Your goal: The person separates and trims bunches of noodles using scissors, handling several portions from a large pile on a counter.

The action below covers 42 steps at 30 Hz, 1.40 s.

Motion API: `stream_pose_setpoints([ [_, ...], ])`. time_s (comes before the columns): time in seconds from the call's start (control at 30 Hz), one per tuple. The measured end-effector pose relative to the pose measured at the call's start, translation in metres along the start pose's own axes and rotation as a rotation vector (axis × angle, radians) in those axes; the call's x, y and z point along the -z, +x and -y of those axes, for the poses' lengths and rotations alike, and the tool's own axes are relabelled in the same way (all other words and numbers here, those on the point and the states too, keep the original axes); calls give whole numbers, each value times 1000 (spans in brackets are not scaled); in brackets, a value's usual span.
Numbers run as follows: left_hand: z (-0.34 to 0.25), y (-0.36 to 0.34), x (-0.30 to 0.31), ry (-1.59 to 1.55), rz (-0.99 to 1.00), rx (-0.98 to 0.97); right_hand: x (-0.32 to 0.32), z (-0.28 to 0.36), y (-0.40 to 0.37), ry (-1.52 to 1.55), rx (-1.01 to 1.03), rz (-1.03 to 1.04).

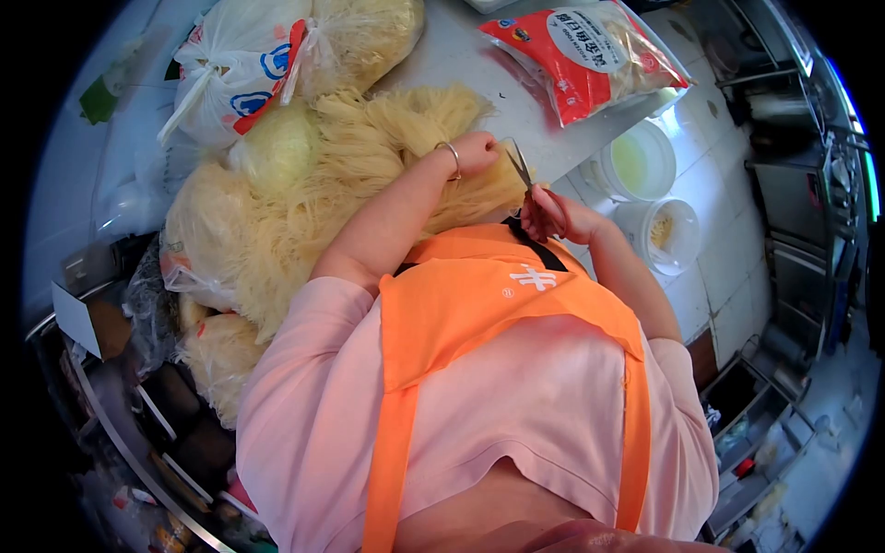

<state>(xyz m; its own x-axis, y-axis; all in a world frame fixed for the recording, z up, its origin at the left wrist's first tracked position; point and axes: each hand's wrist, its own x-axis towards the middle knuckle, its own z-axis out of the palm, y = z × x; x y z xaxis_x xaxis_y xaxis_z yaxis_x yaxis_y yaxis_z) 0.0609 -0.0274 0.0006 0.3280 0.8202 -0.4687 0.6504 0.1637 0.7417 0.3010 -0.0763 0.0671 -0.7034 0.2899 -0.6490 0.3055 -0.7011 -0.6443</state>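
A large tangled heap of pale yellow thin noodles (359, 147) spreads over the table beside and under my left arm. My left hand (477, 155), with a bracelet at the wrist, is closed in a fist on the noodles at the heap's right end. My right hand (546, 214) grips the red handles of a pair of scissors (522, 170). The blades point up and stand slightly apart, right beside my left hand and the noodle ends. An orange apron (498, 323) covers my front, just below both hands.
Plastic bags (230, 69) of goods stand at the back left, with another bag (207, 230) at the left. A red and white printed packet (590, 55) lies at the table's back right. Past the edge stand a white bucket (671, 157) of yellowish liquid and a smaller tub (684, 241).
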Motion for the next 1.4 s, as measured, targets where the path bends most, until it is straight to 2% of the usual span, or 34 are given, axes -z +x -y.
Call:
stream_pose_setpoints([
  [0.13,-1,-1,1,-19,-22,20,4,0,11,30,-62,17],
  [0.23,1,-5,-2,7,-101,-53,3,-2,19,106,-76,72],
  [0.3,-1,-11,-7,31,-227,-110,0,-3,23,272,-61,81],
  [0.33,-3,-15,-9,32,-228,-112,-3,-4,27,271,-60,81],
  [0.4,-6,-24,-13,26,-294,-162,-12,-4,35,491,-40,64],
  [0.53,-5,-33,-15,73,-310,-232,-31,-2,46,546,28,49],
  [0.6,0,-34,-14,20,-344,-285,-40,-7,55,357,102,-165],
  [0.63,1,-34,-13,20,-348,-284,-46,-10,55,222,182,-193],
  [0.67,1,-34,-12,-106,-322,-262,-47,-11,54,219,182,-191],
  [0.7,-3,-38,-10,-231,-295,-240,-48,-11,51,77,220,-215],
  [0.77,-10,-43,-1,-231,-224,-242,-50,-14,52,-128,297,-267],
  [0.83,-11,-43,3,-229,-148,-245,-58,-7,47,-147,290,-259],
  [0.9,-10,-36,3,-257,8,-140,-58,-6,46,-163,281,-253],
  [0.93,-12,-36,0,-257,10,-139,-56,-7,48,-129,285,-246],
  [1.0,-17,-37,-6,-85,-213,-68,-56,-8,49,-94,290,-238],
  [1.03,-14,-35,-9,-83,-211,-67,-57,-7,48,-58,275,-248],
  [1.1,-7,-33,-18,8,-399,-268,-56,-9,49,-18,260,-259],
  [1.23,-6,-35,-18,-5,-437,-302,-56,-8,50,6,274,-251],
  [1.4,-1,-28,-15,-126,-270,-224,-58,3,37,-104,289,-244],
])
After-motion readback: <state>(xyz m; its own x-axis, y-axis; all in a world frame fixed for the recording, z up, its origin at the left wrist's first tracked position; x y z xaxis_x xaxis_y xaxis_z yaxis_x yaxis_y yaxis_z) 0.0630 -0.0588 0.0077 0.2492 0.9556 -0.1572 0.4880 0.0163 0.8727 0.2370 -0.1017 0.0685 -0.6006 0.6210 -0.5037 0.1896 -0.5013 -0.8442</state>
